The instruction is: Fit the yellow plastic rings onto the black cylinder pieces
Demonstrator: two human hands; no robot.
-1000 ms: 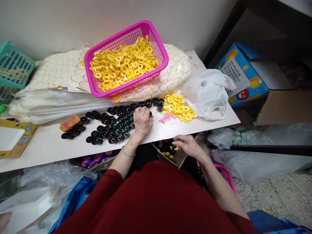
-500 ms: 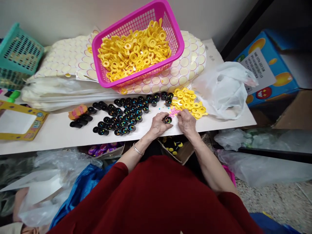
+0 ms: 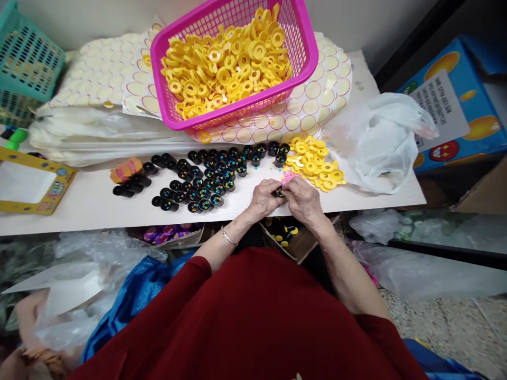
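My left hand point(image 3: 262, 199) is closed around a small black cup point(image 3: 279, 193) near the table's front edge. Small coloured bits show inside the cup. The fingers of my right hand point(image 3: 303, 200) are pressed together at its rim; whatever they hold is hidden. Just beyond lies a little heap of tiny pink pieces point(image 3: 290, 175). A pile of yellow ring-shaped parts with tabs point(image 3: 317, 162) is spread behind my right hand. To the left stand several rows of black cups point(image 3: 204, 205), many with coloured beads inside.
A pink basket point(image 3: 237, 112) full of yellow rings rests on sheets printed with circles point(image 3: 106, 66). A white plastic bag point(image 3: 390, 142) and a blue carton point(image 3: 455, 105) are at right. Orange pieces point(image 3: 125, 170) and a yellow box point(image 3: 59, 192) lie left. An open carton point(image 3: 304, 248) sits below the table edge.
My right hand has moved left from beside the pink pieces to the cup's rim, so both hands now meet there. The view has shifted slightly.
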